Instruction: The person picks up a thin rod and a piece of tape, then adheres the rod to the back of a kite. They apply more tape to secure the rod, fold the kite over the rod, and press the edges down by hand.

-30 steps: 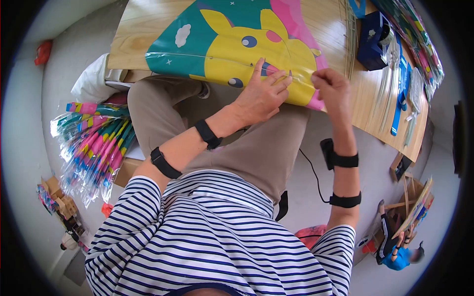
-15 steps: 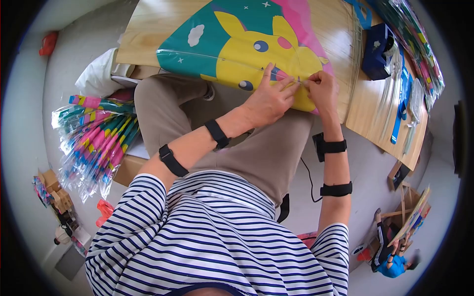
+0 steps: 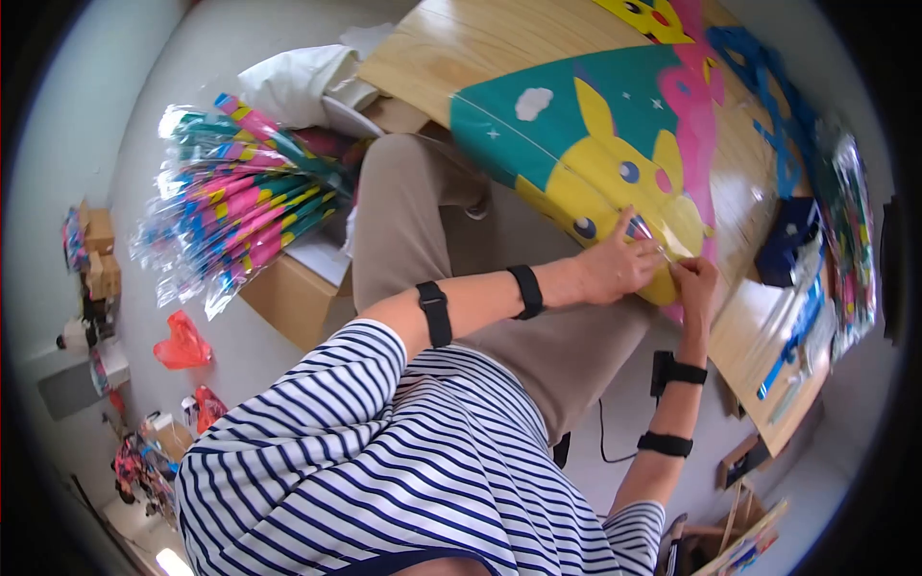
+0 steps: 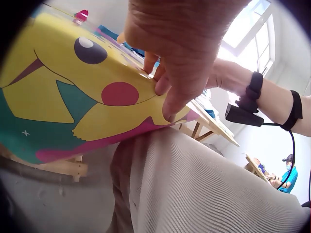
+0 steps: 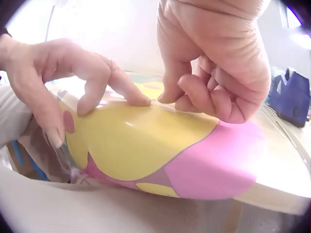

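Observation:
A printed sheet point(image 3: 499, 110) in teal, pink and yellow with a cartoon face lies partly on the table, its near edge over the lap. My left hand point(image 3: 618, 267) rests spread on the yellow part, fingertips touching the surface. Just right of it, my right hand point(image 3: 696, 283) has thumb and index finger pinched together low over the sheet. In the right wrist view a tiny clear piece point(image 5: 154, 102) shows at the right hand's point(image 5: 218, 58) fingertips, beside the left index fingertip. The left wrist view shows the left hand point(image 4: 180, 43) above the curved yellow sheet point(image 4: 48, 39).
A dark blue holder point(image 3: 789, 240) stands on the table point(image 3: 423, 53) at the right, among blue straps point(image 3: 783, 125) and plastic-wrapped bundles point(image 3: 850, 240). Left of the legs, colourful wrapped bundles point(image 3: 245, 197) stick out over a cardboard box point(image 3: 288, 302). A red bag point(image 3: 182, 343) lies on the floor.
My right hand has come down from above the sheet to beside my left fingertips. The head view has turned, shifting sheet and hands rightward and lower in the picture.

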Demonstrator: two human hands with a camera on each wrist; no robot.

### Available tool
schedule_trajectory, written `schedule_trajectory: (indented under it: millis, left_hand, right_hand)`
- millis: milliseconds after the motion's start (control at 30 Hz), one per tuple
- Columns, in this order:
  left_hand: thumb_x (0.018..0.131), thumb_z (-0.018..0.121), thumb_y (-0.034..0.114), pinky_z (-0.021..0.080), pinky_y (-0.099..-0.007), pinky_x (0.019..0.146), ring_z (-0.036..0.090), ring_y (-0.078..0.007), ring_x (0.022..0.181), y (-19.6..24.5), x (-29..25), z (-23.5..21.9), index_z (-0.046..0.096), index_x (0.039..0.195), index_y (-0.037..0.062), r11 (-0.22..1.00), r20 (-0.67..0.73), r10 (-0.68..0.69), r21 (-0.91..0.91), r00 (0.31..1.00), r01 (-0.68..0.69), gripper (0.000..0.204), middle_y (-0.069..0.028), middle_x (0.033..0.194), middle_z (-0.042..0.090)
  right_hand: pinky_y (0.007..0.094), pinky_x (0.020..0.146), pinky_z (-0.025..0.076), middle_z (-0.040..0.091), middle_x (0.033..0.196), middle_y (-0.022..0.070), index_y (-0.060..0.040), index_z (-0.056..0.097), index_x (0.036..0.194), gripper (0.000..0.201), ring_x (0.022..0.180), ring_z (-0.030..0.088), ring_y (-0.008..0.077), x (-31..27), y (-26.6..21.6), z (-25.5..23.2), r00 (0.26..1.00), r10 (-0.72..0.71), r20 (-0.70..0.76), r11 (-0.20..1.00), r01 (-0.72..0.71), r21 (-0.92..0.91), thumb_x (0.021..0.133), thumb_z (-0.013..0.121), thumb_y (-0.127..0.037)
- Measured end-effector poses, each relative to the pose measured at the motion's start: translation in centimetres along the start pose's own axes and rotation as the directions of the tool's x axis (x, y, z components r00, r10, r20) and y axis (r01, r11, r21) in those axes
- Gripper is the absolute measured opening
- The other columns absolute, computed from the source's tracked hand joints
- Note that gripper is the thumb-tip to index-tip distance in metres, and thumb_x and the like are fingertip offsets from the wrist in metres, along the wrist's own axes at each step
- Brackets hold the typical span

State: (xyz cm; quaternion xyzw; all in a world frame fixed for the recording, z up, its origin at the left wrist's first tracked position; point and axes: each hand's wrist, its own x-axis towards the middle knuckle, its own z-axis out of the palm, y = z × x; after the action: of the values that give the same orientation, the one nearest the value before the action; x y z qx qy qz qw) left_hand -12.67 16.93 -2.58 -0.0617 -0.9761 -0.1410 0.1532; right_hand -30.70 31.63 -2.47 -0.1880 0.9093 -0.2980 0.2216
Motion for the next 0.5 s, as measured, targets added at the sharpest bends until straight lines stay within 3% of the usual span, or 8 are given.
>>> schedule_trajectory:
  millis: [33, 133, 200, 300, 400, 500]
  left_hand:
    - [0.077, 0.069, 0.022, 0.023, -0.0767, 0.105, 0.043, -0.0213, 0.135, -0.1, 0.0, 0.0, 0.072, 0.1, 0.0128, 1.0, 0.004, 0.0, -0.001, 1.0, 0.0, 0.025, -0.0056, 0.137, 0.055]
    - [0.076, 0.072, 0.024, 0.023, -0.0764, 0.105, 0.043, -0.0222, 0.135, -0.2, 0.2, 0.1, 0.072, 0.103, 0.0135, 1.0, 0.034, 0.018, 0.009, 0.999, -0.019, 0.029, -0.0042, 0.14, 0.053]
    - [0.075, 0.074, 0.024, 0.023, -0.0759, 0.105, 0.043, -0.0216, 0.135, -0.1, 0.1, 0.1, 0.071, 0.107, 0.0132, 1.0, 0.05, 0.01, -0.004, 0.999, -0.01, 0.034, -0.0038, 0.14, 0.054]
    - [0.074, 0.076, 0.024, 0.023, -0.0751, 0.106, 0.044, -0.0204, 0.135, 0.0, 0.1, 0.6, 0.067, 0.114, 0.0108, 0.999, 0.004, 0.002, 0.043, 1.0, -0.002, 0.043, -0.0035, 0.14, 0.053]
    - [0.074, 0.077, 0.024, 0.024, -0.0743, 0.106, 0.044, -0.0196, 0.135, -0.1, 0.1, 0.1, 0.063, 0.119, 0.0087, 1.0, 0.035, 0.014, 0.019, 0.999, -0.015, 0.05, -0.0036, 0.14, 0.053]
    - [0.073, 0.078, 0.024, 0.025, -0.0738, 0.106, 0.044, -0.0198, 0.135, 0.0, 0.2, 0.1, 0.063, 0.116, 0.0084, 1.0, 0.029, 0.008, 0.029, 1.0, -0.009, 0.048, -0.0038, 0.141, 0.053]
  right_hand:
    - [0.0343, 0.065, 0.053, 0.071, 0.076, 0.0119, -0.0009, 0.073, 0.085, 0.02, 0.071, 0.069, 0.0195, -0.1, -0.5, -0.7, 0.997, 0.082, 0.004, 0.996, -0.081, -0.043, 0.073, 0.076, -0.017]
    - [0.0328, 0.058, 0.052, 0.07, 0.073, 0.0112, -0.0004, 0.072, 0.085, 0.02, 0.065, 0.068, 0.0187, -0.2, 0.4, -1.4, 0.964, -0.039, -0.263, 0.946, -0.049, -0.319, 0.074, 0.076, -0.017]
    - [0.0325, 0.053, 0.051, 0.07, 0.072, 0.0115, -0.0006, 0.072, 0.083, 0.019, 0.059, 0.066, 0.0199, -0.5, -0.7, -1.9, 0.983, 0.057, -0.172, 0.998, -0.058, 0.003, 0.073, 0.077, -0.016]
    - [0.0328, 0.054, 0.051, 0.069, 0.072, 0.0113, -0.0011, 0.072, 0.083, 0.018, 0.057, 0.066, 0.0211, -0.5, -2.2, -1.4, 0.991, 0.109, -0.078, 0.993, -0.106, 0.05, 0.073, 0.078, -0.015]
    - [0.0342, 0.057, 0.052, 0.07, 0.072, 0.011, -0.0026, 0.072, 0.083, 0.019, 0.059, 0.067, 0.0201, -1.0, -3.0, -0.6, 0.983, 0.161, -0.085, 0.979, -0.17, -0.108, 0.072, 0.078, -0.017]
    - [0.0369, 0.063, 0.053, 0.07, 0.072, 0.0113, -0.0042, 0.072, 0.083, 0.02, 0.065, 0.069, 0.0219, -0.9, -2.7, -0.6, 0.985, 0.128, -0.118, 0.972, -0.148, -0.182, 0.072, 0.078, -0.02]
